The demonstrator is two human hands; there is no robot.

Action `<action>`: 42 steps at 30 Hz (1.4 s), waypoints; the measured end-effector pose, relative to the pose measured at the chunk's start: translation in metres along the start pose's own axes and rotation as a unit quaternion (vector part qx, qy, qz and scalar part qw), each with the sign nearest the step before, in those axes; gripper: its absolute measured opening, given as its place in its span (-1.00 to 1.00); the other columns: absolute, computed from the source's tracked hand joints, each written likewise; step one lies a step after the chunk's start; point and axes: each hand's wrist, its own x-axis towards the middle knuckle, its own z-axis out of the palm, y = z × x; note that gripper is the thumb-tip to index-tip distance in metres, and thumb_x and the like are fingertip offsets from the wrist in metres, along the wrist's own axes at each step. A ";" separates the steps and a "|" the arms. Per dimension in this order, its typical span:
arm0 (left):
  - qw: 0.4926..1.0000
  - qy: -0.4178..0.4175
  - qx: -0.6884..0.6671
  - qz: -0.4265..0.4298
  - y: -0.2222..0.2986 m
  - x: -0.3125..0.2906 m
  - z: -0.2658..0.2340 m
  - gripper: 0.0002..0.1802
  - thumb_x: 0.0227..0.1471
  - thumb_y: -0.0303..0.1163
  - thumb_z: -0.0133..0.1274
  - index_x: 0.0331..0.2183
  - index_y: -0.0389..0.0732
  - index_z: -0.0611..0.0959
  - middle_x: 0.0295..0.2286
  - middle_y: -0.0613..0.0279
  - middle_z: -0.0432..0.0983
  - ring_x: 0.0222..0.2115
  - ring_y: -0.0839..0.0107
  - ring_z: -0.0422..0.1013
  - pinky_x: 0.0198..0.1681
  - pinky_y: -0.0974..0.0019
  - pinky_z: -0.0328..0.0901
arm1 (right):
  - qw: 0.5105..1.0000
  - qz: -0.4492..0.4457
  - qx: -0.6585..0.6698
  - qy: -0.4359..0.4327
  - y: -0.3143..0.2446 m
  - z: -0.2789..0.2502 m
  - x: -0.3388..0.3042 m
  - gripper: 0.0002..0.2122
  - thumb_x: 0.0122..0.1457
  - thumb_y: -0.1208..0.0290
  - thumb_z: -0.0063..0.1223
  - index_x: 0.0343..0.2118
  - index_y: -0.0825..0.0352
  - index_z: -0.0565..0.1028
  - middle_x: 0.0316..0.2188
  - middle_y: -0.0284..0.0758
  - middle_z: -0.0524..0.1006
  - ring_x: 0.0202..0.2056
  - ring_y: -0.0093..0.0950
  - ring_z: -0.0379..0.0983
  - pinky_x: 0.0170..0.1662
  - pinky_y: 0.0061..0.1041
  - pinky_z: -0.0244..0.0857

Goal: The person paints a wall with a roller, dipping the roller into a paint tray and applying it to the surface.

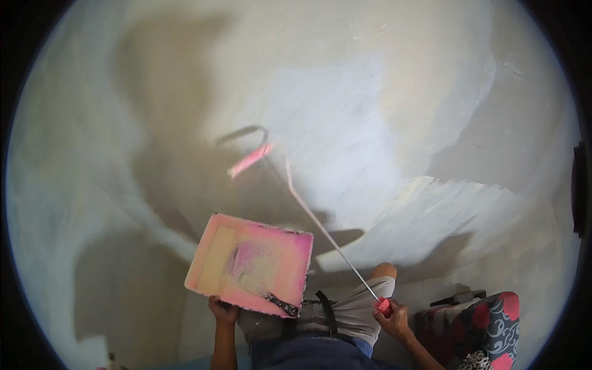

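My left hand [223, 309] grips the near left edge of a paint tray [203, 256], coated in pink and cream paint and held in front of my lap. A dark-handled brush [282, 304] lies in the tray's near right corner. My right hand [394, 319] is closed round the red handle of a paint roller [250, 160]. Its long thin rod runs up and left from my hand. The small pink roller head is beyond the tray, near the wall; whether it touches the wall I cannot tell.
A pale, patchy wall [333, 117] fills most of the view, with shadows of me and the roller on it. At the lower right stands a seat or bag with red and grey floral fabric [502, 327]. A dark object [579, 188] sits at the far right rim.
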 end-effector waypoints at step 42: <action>0.993 0.082 0.070 0.035 -0.012 -0.011 0.062 -0.74 -0.26 -0.34 -0.06 -0.38 -0.15 0.41 -0.44 0.29 0.37 -0.37 0.38 0.32 -0.24 0.25 0.28 | 0.940 0.096 0.310 0.109 -0.015 0.087 0.090 -0.71 0.18 0.17 -0.16 -0.39 0.36 0.35 -0.73 -0.44 0.31 -0.68 -0.64 0.25 -0.62 -0.59 0.15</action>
